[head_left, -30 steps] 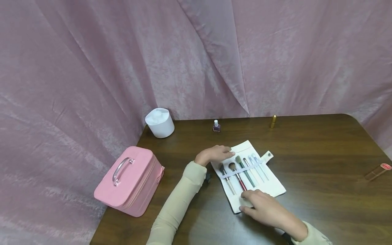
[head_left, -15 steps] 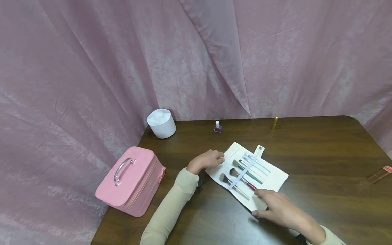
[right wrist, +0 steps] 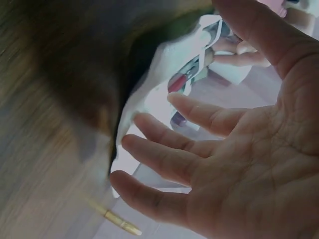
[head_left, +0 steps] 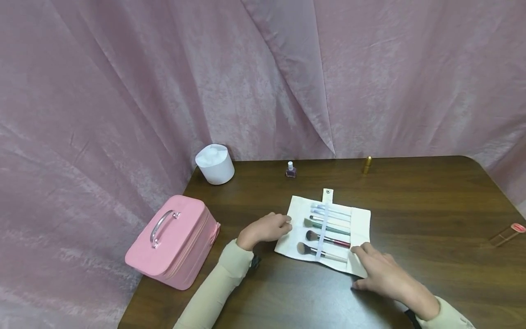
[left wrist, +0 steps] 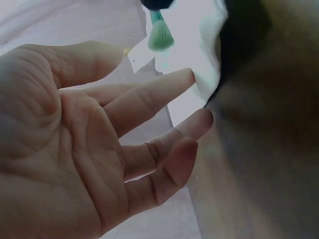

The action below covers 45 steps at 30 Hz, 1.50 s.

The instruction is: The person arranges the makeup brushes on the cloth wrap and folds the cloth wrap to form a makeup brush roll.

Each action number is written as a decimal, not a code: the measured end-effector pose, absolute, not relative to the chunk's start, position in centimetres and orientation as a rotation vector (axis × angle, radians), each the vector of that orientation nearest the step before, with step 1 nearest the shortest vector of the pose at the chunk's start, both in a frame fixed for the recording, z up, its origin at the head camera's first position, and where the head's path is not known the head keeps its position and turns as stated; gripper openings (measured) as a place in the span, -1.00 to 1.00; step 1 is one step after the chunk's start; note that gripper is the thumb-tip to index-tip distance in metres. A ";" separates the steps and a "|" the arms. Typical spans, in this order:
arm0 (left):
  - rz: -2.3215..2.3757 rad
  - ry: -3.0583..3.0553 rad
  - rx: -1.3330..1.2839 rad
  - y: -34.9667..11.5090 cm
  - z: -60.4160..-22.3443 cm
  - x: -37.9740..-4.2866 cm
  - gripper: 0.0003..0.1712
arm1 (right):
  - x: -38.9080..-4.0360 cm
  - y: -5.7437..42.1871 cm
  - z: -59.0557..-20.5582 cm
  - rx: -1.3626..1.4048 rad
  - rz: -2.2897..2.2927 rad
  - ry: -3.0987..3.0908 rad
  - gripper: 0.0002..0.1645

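A white brush roll point(head_left: 296, 235) lies unfolded on the table, its snap tab pointing to the far side. Several makeup brushes lie across it under a pale elastic band, among them a green-haired brush point(head_left: 322, 226) and one with a red handle point(head_left: 334, 241). My left hand point(head_left: 266, 230) touches the roll's left edge with its fingertips, the fingers loosely extended in the left wrist view. At the near right corner, my right hand point(head_left: 380, 272) touches the roll. Its fingers point(right wrist: 159, 154) are spread and nearly straight in the right wrist view, gripping nothing.
A pink case point(head_left: 170, 242) with a metal handle stands at the left. Toward the back are a white tissue roll point(head_left: 215, 165), a nail polish bottle point(head_left: 291, 171) and a gold tube point(head_left: 367, 165). A lipstick-like tube point(head_left: 506, 234) lies far right, and pink curtains hang behind.
The brush roll has turned counterclockwise, so its brushes now lie almost sideways and the tab points away. My left hand has moved left and nearer, my right hand to the right.
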State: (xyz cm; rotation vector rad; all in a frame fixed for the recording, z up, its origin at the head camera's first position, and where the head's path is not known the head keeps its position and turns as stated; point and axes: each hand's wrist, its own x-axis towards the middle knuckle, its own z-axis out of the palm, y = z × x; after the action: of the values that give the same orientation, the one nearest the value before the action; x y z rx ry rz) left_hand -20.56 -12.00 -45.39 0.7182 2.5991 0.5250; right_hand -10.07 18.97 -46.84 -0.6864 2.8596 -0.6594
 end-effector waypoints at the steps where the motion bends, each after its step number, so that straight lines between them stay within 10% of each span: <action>1: 0.518 2.600 0.713 -12.0 -45.4 -20.1 -0.65 | -10.1 19.1 -46.9 -0.679 -0.662 2.858 -0.09; 11: 0.334 2.637 0.785 -11.8 -45.1 -16.5 -0.73 | -11.2 18.9 -47.5 -0.704 -0.652 2.918 -0.11; 27: 0.106 2.633 0.736 -10.0 -45.6 -14.7 -0.04 | -11.8 18.4 -47.6 -0.736 -0.553 2.856 -0.11; 45: 0.108 2.595 0.821 -9.8 -45.8 -14.4 -0.46 | -11.9 19.0 -47.2 -0.773 -0.583 2.834 -0.42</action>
State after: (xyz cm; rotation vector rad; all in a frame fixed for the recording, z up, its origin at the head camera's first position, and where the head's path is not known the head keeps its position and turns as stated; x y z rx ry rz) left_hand -14.43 -9.84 -45.79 0.8213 2.5953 0.1078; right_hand -11.86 18.97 -47.22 -0.7733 2.8341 -0.5828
